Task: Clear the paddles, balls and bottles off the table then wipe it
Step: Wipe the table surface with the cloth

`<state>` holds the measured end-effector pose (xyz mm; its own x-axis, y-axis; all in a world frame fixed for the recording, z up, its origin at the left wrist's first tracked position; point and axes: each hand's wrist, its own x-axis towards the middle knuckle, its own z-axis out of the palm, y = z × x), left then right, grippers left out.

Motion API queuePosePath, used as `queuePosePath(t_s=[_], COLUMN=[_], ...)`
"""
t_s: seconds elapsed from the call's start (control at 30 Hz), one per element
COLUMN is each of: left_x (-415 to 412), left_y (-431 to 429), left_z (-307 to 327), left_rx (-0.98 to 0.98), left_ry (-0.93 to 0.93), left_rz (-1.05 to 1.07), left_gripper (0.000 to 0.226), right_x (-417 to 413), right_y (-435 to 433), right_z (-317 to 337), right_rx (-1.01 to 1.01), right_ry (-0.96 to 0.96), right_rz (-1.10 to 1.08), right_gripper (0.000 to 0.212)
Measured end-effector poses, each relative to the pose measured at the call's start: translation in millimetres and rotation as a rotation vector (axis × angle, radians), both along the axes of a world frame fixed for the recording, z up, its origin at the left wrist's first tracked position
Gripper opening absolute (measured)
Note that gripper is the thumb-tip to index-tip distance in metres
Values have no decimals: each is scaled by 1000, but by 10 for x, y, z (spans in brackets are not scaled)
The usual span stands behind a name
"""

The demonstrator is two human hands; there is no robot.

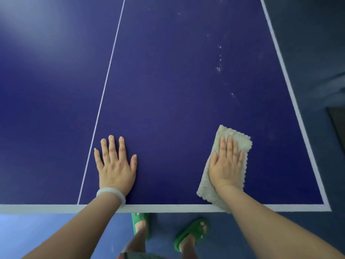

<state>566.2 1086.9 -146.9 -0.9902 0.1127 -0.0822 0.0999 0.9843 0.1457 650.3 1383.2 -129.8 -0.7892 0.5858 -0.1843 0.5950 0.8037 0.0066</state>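
No containers anywhere in shot, so straight to the surfaces. The desk was a ping-pong top, deep blue and matte, with a thin white centre line running away from the person and wider white bands along the near edge and the right side. A scatter of pale specks sat on the right half, well beyond the cloth.

The cloth was a fuzzy, pale beige microfibre rag, roughly rectangular with a wavy zigzag edge, lying flat near the desk's near right corner. Its bottom corner reached the white edge band.

The right hand was laid flat on top of the cloth, palm down, fingers straight and close together, pressing on it rather than gripping it. The left hand was also spread wide and flat, palm down on bare desk just right of the centre line, holding nothing. A pale, smooth bangle sat on that wrist.

Below the desk edge, two feet in green rubbery slides stood on a blue floor.
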Motion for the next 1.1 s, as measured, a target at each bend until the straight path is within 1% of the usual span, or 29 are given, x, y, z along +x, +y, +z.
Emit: queuePosePath(t_s=[0.1,0.17,0.23,0.3,0.37,0.47,0.53,0.57,0.6,0.63,0.7,0.73,0.77,0.8,0.83,0.9,0.93,1.0,1.07,1.1], left_x=[52,133,248,375,493,617,640,646,648,652,657,662,659,657,652,653,655,655,648,649], left_y=[213,597,1097,1581,1894,2124,2149,2156,2160,2175,2186,2198,2199,2205,2209,2214,2211,2219,2218,2221], left_z=[96,169,224,235,205,125,94,76,70,67,75,75,77,81,88,98,100,88,88,90], left_rx=[37,49,103,147,125,81,29,7,-8,-21,-49,-59,-67,-71,-70,-57,-52,-44,-45,-44], left_ry=[75,105,71,-56,-144,-119,-94,-84,-75,-73,-75,-75,-73,-72,-74,-77,-74,-67,-59,-57], left_rz=[-63,-158,-210,-182,-86,15,24,26,30,36,46,50,53,56,58,64,67,74,81,82], left_gripper=[66,64,59,60,64,69,70,71,71,71,70,70,70,70,70,70,71,70,70,70], right_x=[14,25,108,279,536,977,1183,1246,1265,1247,1106,1002,890,786,708,679,730,905,1111,1196], right_y=[34,33,60,161,340,927,1426,1675,1878,2019,2006,1892,1724,1540,1353,1124,1128,1405,1879,2146], right_z=[-5,-12,-14,-12,-2,47,76,69,69,67,42,32,22,15,20,24,24,57,62,63], right_rx=[-12,-32,-48,-73,-91,-87,-49,-22,-12,-13,-4,-3,-11,-26,-48,-95,-103,-95,-66,-41], right_ry=[-13,6,50,70,51,16,-9,-20,-26,-22,4,12,21,46,77,84,59,20,5,-7], right_rz=[5,27,129,277,402,504,518,464,346,185,-104,-177,-175,-99,25,330,476,689,762,740], right_gripper=[64,64,64,63,61,59,59,59,59,60,61,61,62,62,62,62,61,60,60,61])
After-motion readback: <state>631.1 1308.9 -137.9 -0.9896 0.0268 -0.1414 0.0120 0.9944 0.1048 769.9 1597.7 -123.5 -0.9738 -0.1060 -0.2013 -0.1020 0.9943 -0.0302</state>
